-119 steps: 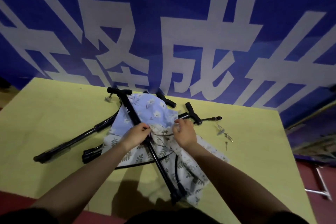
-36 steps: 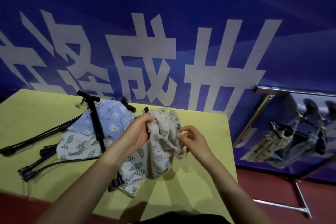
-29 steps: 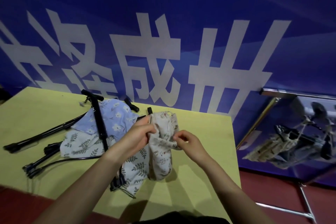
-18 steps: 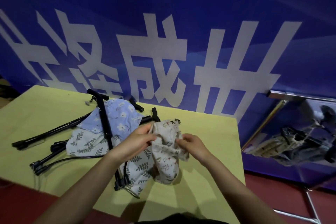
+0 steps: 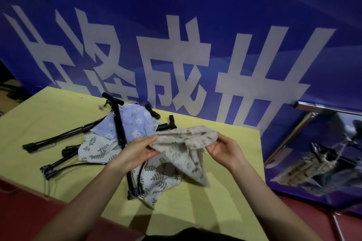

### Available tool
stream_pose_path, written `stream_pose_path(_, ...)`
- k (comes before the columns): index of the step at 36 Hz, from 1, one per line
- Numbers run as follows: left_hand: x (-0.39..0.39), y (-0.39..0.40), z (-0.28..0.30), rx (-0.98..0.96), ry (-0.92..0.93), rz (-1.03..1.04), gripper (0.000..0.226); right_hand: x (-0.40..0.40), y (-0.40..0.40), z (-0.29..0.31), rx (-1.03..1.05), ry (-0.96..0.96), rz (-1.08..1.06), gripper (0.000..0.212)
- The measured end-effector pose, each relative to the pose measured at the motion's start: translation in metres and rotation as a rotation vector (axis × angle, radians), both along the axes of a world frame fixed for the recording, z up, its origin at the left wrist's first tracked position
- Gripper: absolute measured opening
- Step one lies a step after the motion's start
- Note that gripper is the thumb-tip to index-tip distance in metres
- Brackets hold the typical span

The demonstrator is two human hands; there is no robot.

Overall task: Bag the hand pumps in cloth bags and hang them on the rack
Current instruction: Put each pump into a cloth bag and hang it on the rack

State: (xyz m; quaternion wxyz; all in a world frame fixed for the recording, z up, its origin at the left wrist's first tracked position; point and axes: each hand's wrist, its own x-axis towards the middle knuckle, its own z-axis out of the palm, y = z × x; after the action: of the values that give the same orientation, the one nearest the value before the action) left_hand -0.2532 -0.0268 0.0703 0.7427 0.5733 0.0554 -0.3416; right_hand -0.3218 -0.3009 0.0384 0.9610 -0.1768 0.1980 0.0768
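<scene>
Both hands' fingers pinch the beige bag (image 5: 184, 141) taut, seemingly clear above the table (image 5: 225, 191) edge.

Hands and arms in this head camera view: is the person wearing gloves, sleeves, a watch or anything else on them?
No. The left hand and the right hand are bare, with no gloves, and no rings show. Both forearms are uncovered as far as the bottom of the picture, with no sleeve, watch or wristband in sight. Only a dark garment shows at the bottom edge, near the body.
</scene>
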Motion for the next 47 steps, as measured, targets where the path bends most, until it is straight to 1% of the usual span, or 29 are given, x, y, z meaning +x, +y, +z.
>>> stream_pose_path(1,0.001,0.000,0.002,-0.135,0.095,0.083,0.030,-0.001,-0.003,-0.004,0.040,0.009,-0.009,0.094)
stream_pose_path(2,0.002,-0.003,0.004,-0.246,0.154,0.150,0.034,-0.002,-0.003,-0.006,0.060,0.015,-0.005,0.093)
stream_pose_path(3,0.002,-0.005,0.005,-0.340,0.182,0.194,0.040,-0.004,-0.001,-0.005,0.047,0.037,0.022,0.085)
stream_pose_path(5,-0.001,-0.009,0.009,-0.508,0.191,0.221,0.056,-0.011,0.006,-0.003,-0.001,0.107,0.090,0.053)
stream_pose_path(6,-0.002,-0.011,0.010,-0.570,0.202,0.224,0.060,-0.012,0.009,-0.005,-0.009,0.123,0.112,0.040)
stream_pose_path(8,-0.001,-0.011,0.010,-0.638,0.262,0.231,0.067,-0.014,0.015,-0.004,-0.012,0.133,0.131,0.037)
stream_pose_path(9,-0.002,-0.012,0.012,-0.636,0.293,0.224,0.071,-0.015,0.018,-0.005,-0.002,0.122,0.136,0.042)
stream_pose_path(11,-0.004,-0.013,0.014,-0.610,0.314,0.169,0.083,-0.013,0.019,-0.008,0.032,0.097,0.158,0.066)
stream_pose_path(12,-0.006,-0.015,0.017,-0.591,0.301,0.127,0.088,-0.013,0.020,-0.010,0.037,0.103,0.172,0.071)
stream_pose_path(13,-0.008,-0.017,0.020,-0.578,0.289,0.085,0.090,-0.012,0.021,-0.012,0.031,0.115,0.179,0.068)
stream_pose_path(14,-0.010,-0.018,0.022,-0.568,0.285,0.053,0.088,-0.011,0.023,-0.014,0.014,0.138,0.180,0.059)
stream_pose_path(15,-0.012,-0.020,0.025,-0.557,0.278,0.024,0.083,-0.011,0.026,-0.016,-0.002,0.164,0.184,0.047)
stream_pose_path(16,-0.014,-0.021,0.027,-0.544,0.271,0.009,0.077,-0.011,0.028,-0.019,-0.020,0.185,0.183,0.040)
stream_pose_path(18,-0.016,-0.021,0.029,-0.515,0.252,-0.002,0.072,-0.011,0.032,-0.025,-0.067,0.198,0.206,0.034)
stream_pose_path(19,-0.015,-0.021,0.029,-0.489,0.244,-0.004,0.073,-0.012,0.034,-0.028,-0.091,0.195,0.213,0.030)
stream_pose_path(21,-0.012,-0.019,0.026,-0.438,0.239,-0.008,0.074,-0.009,0.034,-0.034,-0.129,0.186,0.203,0.030)
stream_pose_path(23,-0.009,-0.018,0.024,-0.394,0.247,-0.006,0.065,-0.002,0.033,-0.043,-0.172,0.173,0.161,0.034)
stream_pose_path(25,-0.005,-0.020,0.020,-0.322,0.243,0.014,0.048,0.004,0.032,-0.047,-0.281,0.156,0.133,0.034)
stream_pose_path(27,0.001,-0.020,0.015,-0.227,0.243,0.059,0.037,0.008,0.031,-0.050,-0.464,0.132,0.151,0.028)
stream_pose_path(28,0.006,-0.020,0.011,-0.185,0.250,0.068,0.034,0.008,0.030,-0.052,-0.562,0.166,0.160,0.025)
stream_pose_path(30,0.014,-0.018,0.001,-0.090,0.262,0.087,0.030,0.004,0.022,-0.064,-0.799,0.292,0.180,0.023)
stream_pose_path(32,0.021,-0.017,-0.011,0.010,0.265,0.121,0.035,-0.002,0.008,-0.081,-1.020,0.405,0.192,0.022)
stream_pose_path(34,0.020,-0.024,-0.015,0.070,0.250,0.132,0.029,-0.012,-0.006,-0.097,-1.186,0.500,0.200,0.024)
stream_pose_path(35,0.018,-0.028,-0.015,0.081,0.248,0.134,0.031,-0.017,-0.012,-0.104,-1.252,0.519,0.211,0.027)
stream_pose_path(37,0.020,-0.035,-0.019,0.163,0.219,0.176,0.033,-0.020,-0.018,-0.112,-1.351,0.536,0.259,0.025)
stream_pose_path(40,0.027,-0.041,-0.034,0.341,0.074,0.204,0.027,-0.010,-0.016,-0.114,-1.448,0.540,0.328,0.011)
stream_pose_path(42,0.032,-0.046,-0.042,0.424,0.037,0.205,0.028,0.004,-0.012,-0.117,-1.533,0.524,0.388,0.010)
stream_pose_path(45,0.037,-0.053,-0.050,0.472,0.021,0.146,0.028,0.027,-0.001,-0.119,-1.610,0.504,0.445,0.015)
stream_pose_path(47,0.040,-0.055,-0.052,0.500,0.005,0.125,0.025,0.039,0.008,-0.116,-1.651,0.512,0.474,0.025)
